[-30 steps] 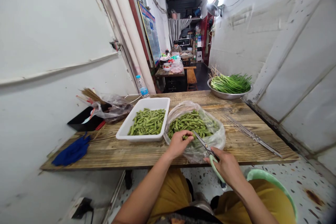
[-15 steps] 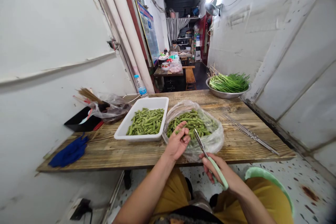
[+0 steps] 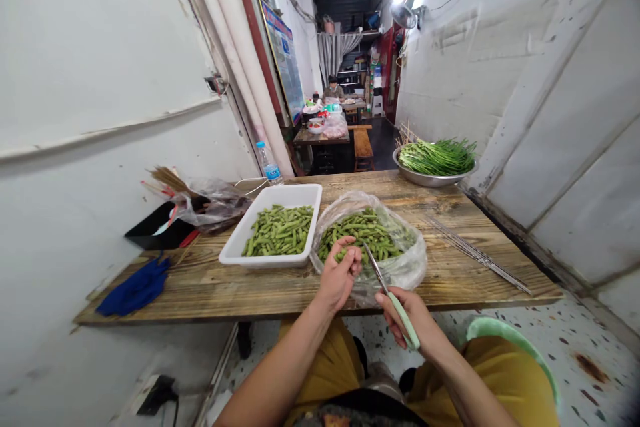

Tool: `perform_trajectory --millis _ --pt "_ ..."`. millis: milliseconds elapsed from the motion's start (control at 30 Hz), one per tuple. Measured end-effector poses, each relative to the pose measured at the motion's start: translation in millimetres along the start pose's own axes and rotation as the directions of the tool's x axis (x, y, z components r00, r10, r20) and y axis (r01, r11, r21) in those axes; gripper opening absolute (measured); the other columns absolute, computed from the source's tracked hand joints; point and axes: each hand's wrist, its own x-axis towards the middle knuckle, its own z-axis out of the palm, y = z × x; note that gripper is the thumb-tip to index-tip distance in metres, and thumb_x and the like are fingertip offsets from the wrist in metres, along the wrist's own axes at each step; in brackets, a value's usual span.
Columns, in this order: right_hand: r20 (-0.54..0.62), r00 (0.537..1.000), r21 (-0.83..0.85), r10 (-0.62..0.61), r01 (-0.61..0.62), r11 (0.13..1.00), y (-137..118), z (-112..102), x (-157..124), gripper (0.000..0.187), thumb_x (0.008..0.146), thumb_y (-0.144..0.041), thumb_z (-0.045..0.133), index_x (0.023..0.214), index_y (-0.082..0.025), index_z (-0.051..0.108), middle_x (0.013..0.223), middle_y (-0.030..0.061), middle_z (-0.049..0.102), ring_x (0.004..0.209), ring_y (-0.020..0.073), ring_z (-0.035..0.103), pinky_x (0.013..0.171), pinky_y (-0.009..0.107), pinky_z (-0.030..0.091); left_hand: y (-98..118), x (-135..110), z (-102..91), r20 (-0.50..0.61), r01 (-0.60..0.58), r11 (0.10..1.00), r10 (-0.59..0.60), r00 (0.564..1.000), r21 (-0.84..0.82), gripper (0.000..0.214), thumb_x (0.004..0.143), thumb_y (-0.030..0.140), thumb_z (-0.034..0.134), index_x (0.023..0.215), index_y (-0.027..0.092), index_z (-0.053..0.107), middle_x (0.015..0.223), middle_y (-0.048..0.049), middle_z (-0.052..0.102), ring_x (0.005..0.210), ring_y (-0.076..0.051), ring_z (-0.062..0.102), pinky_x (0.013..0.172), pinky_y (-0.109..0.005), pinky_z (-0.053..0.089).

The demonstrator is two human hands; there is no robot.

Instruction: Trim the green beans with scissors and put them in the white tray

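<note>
Steel scissor blades (image 3: 375, 270) now nearer the left hand (image 3: 338, 278), its curled fingers (image 3: 353, 257) pinching a green pod (image 3: 341, 254)

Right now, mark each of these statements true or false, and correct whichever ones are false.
1. The right hand holds scissors with pale green handles. True.
2. The left hand rests flat on the bare tabletop. False: it is cupped around green pods above the clear plastic bag.
3. The white tray is filled with trimmed-looking green pods. True.
4. The steel bowl of green stalks stands at the left end of the table. False: it stands at the far right corner of the wooden table.
5. Metal skewers lie on the table to the right of the bag. True.
</note>
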Motion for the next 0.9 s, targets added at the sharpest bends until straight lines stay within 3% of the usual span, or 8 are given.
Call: perform_trajectory --millis 67,167,267,367,433,533,667,900 --pt "-0.015 1.0 0.035 -0.026 0.027 0.999 3.9 -6.7 -0.3 0.04 0.072 -0.055 0.059 0.087 -0.019 0.05 0.046 -0.0115 0.041 0.028 0.0039 0.033 0.024 0.015 0.029 16.5 10.3 -24.7 -0.12 -0.147 0.929 0.198 0.973 0.341 0.028 0.082 0.035 0.05 0.105 0.019 0.05 0.074 -0.0004 0.056 0.063 -0.01 0.049 0.062 -0.023 0.041" --pt "-0.038 0.999 0.071 -0.037 0.04 0.997 3.6 -18.9 -5.0 0.042 0.072 -0.053 0.06 0.095 -0.02 0.05 0.051 -0.0104 0.043 0.034 0.0044 0.037 0.029 0.015 0.034 54.9 32.8 -70.8 -0.192 -0.137 0.5 0.552 0.811 0.855 0.035 0.085 0.034 0.043 0.116 0.018 0.048 0.098 -0.0086 0.06 0.096 -0.02 0.053 0.086 -0.036 0.039" --pt "-0.073 0.997 0.065 -0.029 0.033 0.997 0.0 -25.8 -9.4 0.046 0.069 -0.055 0.061 0.096 -0.019 0.052 0.054 -0.0087 0.044 0.037 0.006 0.041 0.032 0.017 0.035 85.1 49.8 -98.6 -0.188 0.183 0.054 0.441 0.877 0.982 0.064 0.074 0.037 0.058 0.132 0.023 0.037 0.133 -0.0132 0.043 0.119 -0.034 0.036 0.093 -0.05 0.031" --pt "-0.11 0.994 0.053 -0.028 0.034 0.998 -0.5 -25.5 -9.4 0.05 0.067 -0.057 0.061 0.098 -0.018 0.055 0.055 -0.0072 0.046 0.038 0.007 0.042 0.033 0.018 0.035 80.8 48.0 -85.2 -0.158 0.232 -0.148 0.393 0.906 0.961 0.059 0.07 0.037 0.063 0.127 0.028 0.046 0.142 -0.0101 0.032 0.125 -0.038 0.026 0.093 -0.052 0.027" --pt "-0.124 0.992 0.044 -0.024 0.03 0.999 1.2 -23.8 -8.1 0.052 0.067 -0.058 0.06 0.1 -0.018 0.055 0.055 -0.0071 0.046 0.038 0.0073 0.042 0.033 0.019 0.035 58.3 38.1 -58.6 -0.032 0.104 -0.151 0.416 0.909 0.983 0.032 0.08 0.033 0.053 0.11 0.024 0.06 0.13 -0.0114 0.046 0.118 -0.032 0.036 0.092 -0.049 0.026" --pt "-0.133 0.991 -0.016 -0.024 0.022 1.0 3.4 -23.0 -8.3 0.055 0.068 -0.059 0.059 0.104 -0.018 0.055 0.054 -0.0069 0.045 0.038 0.0079 0.041 0.034 0.02 0.034 14.7 24.0 -17.8 0.169 -0.165 -0.036 0.23 0.958 0.986 0.022 0.081 0.037 0.053 0.081 0.022 0.069 0.091 -0.0081 0.062 0.093 -0.023 0.05 0.086 -0.042 0.029" --pt "-0.097 0.992 -0.2 -0.079 0.058 0.978 3.8 -27.2 -12.1 0.053 0.071 -0.058 0.057 0.105 -0.018 0.056 0.058 -0.0037 0.052 0.049 0.0117 0.049 0.044 0.022 0.039 -18.8 24.9 3.7 0.173 -0.196 0.093 0.216 0.961 0.976 0.015 0.072 0.034 0.065 0.075 0.02 0.068 0.08 -0.0066 0.061 0.089 -0.023 0.05 0.081 -0.039 0.028" --pt "-0.09 0.967 -0.397 -0.237 0.184 0.899 12.3 -35.1 -2.3 0.037 0.072 -0.05 0.06 0.092 -0.018 0.061 0.084 0.0036 0.066 0.08 0.022 0.058 0.075 0.03 0.045 -10.3 29.9 1.6 0.084 -0.136 0.523 0.122 0.989 0.842 0.009 0.073 0.021 0.057 0.069 0.018 0.064 0.066 -0.0016 0.062 0.064 -0.014 0.054 0.068 -0.028 0.037"
